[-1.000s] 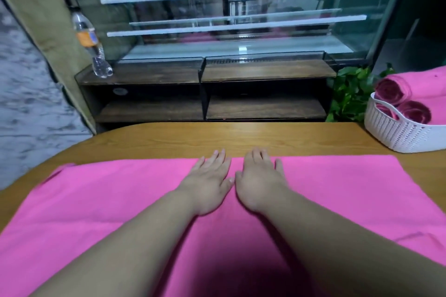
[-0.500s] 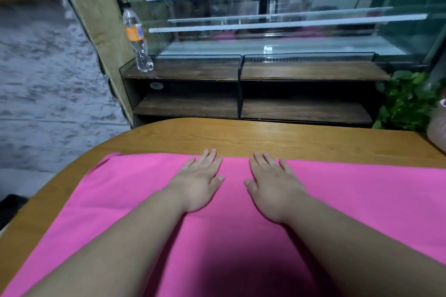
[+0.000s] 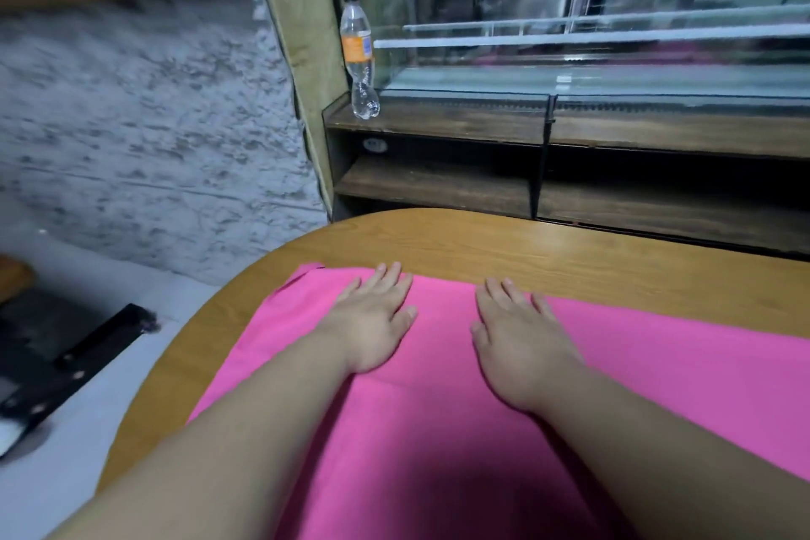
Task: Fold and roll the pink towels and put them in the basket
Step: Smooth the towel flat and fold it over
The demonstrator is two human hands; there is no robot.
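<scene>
A pink towel (image 3: 442,417) lies spread flat on the wooden table (image 3: 504,250), reaching past the right edge of the view. My left hand (image 3: 372,320) rests flat on it near its far left corner, fingers straight. My right hand (image 3: 517,333) also lies flat on the towel, a hand's width to the right, fingers spread. The basket is out of view.
Beyond the table stands a dark wooden shelf unit (image 3: 526,127) under a glass display case. A clear plastic bottle (image 3: 359,57) with an orange label stands on the shelf's left end. The table's rounded left edge drops to a pale floor with a black object (image 3: 74,364).
My view has swung left, so the basket and the plant have left the frame. My hands have slid apart on the towel, the left one toward its left corner.
</scene>
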